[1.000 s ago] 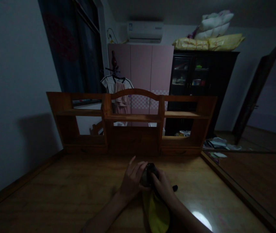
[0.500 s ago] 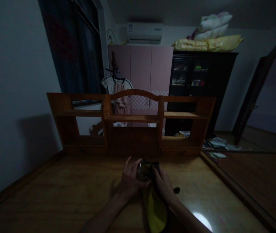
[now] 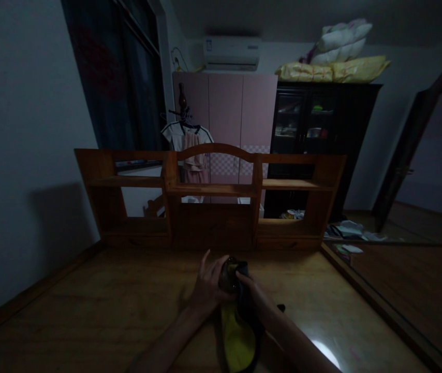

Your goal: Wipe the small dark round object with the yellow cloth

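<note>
Low over the wooden surface, my left hand is wrapped round a rounded, shiny, see-through object that looks like a glass vessel; dimness hides its exact kind. My right hand pinches a black and yellow cloth and presses its dark upper part against the right side of the glass. The yellow part of the cloth hangs down toward me onto the surface. A small dark end shows just beyond my right wrist; I cannot tell whether it belongs to the cloth.
The wooden surface spreads under both arms, with a raised edge on the right. A wooden shelf unit stands across its far side. Behind are a pink wardrobe, a black cabinet and hanging clothes.
My right hand has shifted left with the cloth, which now covers more of the glass object's right side. The yellow part hangs slightly farther left. My left hand has barely moved.
</note>
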Demonstrator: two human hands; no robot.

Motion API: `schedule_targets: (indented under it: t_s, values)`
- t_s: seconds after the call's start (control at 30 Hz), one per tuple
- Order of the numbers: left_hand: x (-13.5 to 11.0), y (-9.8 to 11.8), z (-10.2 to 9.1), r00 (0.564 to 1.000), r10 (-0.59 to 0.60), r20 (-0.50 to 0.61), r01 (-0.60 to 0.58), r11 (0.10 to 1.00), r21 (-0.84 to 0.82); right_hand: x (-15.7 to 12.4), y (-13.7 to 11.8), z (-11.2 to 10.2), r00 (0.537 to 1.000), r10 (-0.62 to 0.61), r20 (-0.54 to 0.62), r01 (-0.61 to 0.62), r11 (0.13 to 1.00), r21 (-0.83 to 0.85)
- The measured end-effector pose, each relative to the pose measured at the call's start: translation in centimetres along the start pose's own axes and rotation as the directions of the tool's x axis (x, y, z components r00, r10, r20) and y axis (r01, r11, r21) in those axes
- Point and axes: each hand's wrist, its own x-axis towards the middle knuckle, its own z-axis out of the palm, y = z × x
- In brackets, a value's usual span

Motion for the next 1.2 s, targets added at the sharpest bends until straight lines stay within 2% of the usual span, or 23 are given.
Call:
schedule_targets:
  t_s: [0.1,0.17,0.37,0.53,0.63,0.73,0.93,1.07,1.2]
  values:
    - [0.2,0.7,-0.2,0.988,0.149,0.042,-0.149,0.989,-0.007,0.3,0.2,-0.8,0.992,-0.01,-0.125,0.003,0.998,-0.057]
    - [0.3,1.1,-0.4,0.982,0.181,0.051,-0.181,0.983,0.002,0.8,0.5,-1.4,0.987,-0.066,-0.148,0.048,0.991,-0.124]
    - [0.4,1.3,-0.8,0.982,0.182,0.055,-0.185,0.982,0.041,1.2,0.7,-1.9,0.984,-0.175,-0.042,0.162,0.963,-0.216]
    - [0.4,1.3,-0.7,0.985,0.17,-0.018,-0.169,0.984,0.061,-0.7,-1.4,-0.5,0.961,-0.271,0.051,0.273,0.904,-0.33]
    - [0.5,1.2,-0.6,0.987,0.136,-0.089,-0.13,0.989,0.065,-1.8,-2.9,0.2,0.961,-0.261,0.092,0.277,0.894,-0.353]
    - [0.5,1.1,-0.6,0.987,0.116,-0.114,-0.109,0.992,0.067,-2.2,-3.6,0.3,0.972,-0.212,0.1,0.233,0.915,-0.33]
    - [0.5,1.1,-0.6,0.989,0.106,-0.107,-0.098,0.992,0.073,-1.0,-3.4,-0.9,0.953,-0.296,0.057,0.295,0.877,-0.378]
    - [0.5,1.2,-0.7,0.992,0.101,-0.075,-0.096,0.993,0.075,-0.3,-2.7,-1.2,0.952,-0.285,0.111,0.306,0.878,-0.369]
    - [0.5,1.2,-0.9,0.989,0.147,-0.028,-0.143,0.984,0.102,0.0,-1.3,-1.5,0.944,-0.327,0.035,0.315,0.869,-0.382]
